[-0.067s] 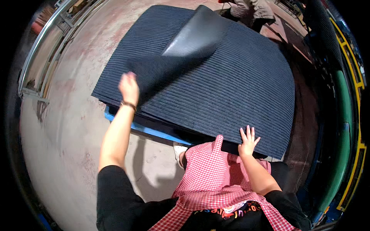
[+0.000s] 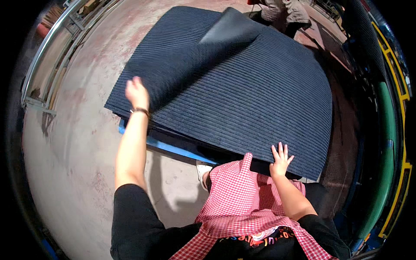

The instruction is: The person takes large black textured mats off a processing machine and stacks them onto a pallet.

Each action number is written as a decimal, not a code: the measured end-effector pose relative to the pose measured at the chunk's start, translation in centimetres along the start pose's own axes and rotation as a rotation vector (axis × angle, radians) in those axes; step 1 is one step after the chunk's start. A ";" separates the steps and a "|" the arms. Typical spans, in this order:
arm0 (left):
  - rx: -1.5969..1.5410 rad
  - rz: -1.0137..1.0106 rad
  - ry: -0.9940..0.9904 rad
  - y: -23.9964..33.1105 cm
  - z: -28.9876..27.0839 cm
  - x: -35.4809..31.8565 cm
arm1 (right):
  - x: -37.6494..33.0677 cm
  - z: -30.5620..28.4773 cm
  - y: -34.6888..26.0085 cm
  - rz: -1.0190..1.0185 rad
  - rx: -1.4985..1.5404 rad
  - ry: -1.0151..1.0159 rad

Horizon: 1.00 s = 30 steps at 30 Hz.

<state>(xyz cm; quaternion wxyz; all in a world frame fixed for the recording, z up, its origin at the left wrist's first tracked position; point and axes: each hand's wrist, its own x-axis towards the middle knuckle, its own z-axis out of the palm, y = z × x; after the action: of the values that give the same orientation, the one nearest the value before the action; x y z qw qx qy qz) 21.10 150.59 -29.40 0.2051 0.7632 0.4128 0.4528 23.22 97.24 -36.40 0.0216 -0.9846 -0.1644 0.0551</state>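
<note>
A stack of dark blue ribbed floor mats point(image 2: 260, 99) lies in front of me. The top mat point(image 2: 182, 65) is partly lifted on the left. It curls over at the far end, where its smooth black underside point(image 2: 227, 27) shows. My left hand point(image 2: 138, 94) is closed at the near left edge of this mat; the fingertips are partly hidden. Fingers spread, my right hand point(image 2: 281, 161) rests flat on the ribbed surface by the near right edge.
Beneath the stack a blue edge point(image 2: 173, 149) shows. A metal rail frame point(image 2: 43, 65) stands at the left. On the right are a long green roll point(image 2: 383, 151) and a yellow frame point(image 2: 405, 130). Another person point(image 2: 286, 15) is beyond the far edge.
My left hand has moved slightly left with the mat's edge. The mat has unfolded further toward the left, and less of its black underside shows. My right hand stays put.
</note>
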 end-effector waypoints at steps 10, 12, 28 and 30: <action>-0.080 -0.827 0.239 -12.1 -0.9 5.6 | 1.5 -0.8 -1.1 -0.124 0.060 -0.049; -0.137 -0.913 0.177 -12.5 0.1 5.1 | 1.4 -1.1 -1.3 -0.113 0.017 -0.064; -0.130 -0.422 0.188 -17.8 -2.5 3.3 | 1.3 -1.8 -4.4 -0.170 0.090 -0.125; 0.112 -0.682 -0.188 -18.2 -4.1 4.6 | 1.0 -1.4 -5.1 -0.195 -0.004 -0.142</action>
<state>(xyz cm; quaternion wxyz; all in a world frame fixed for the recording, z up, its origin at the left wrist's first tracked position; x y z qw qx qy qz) 10.65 164.58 -37.45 0.3394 0.6298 0.6474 0.2628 22.73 102.32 -34.79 0.0133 -0.9576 -0.2606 0.1219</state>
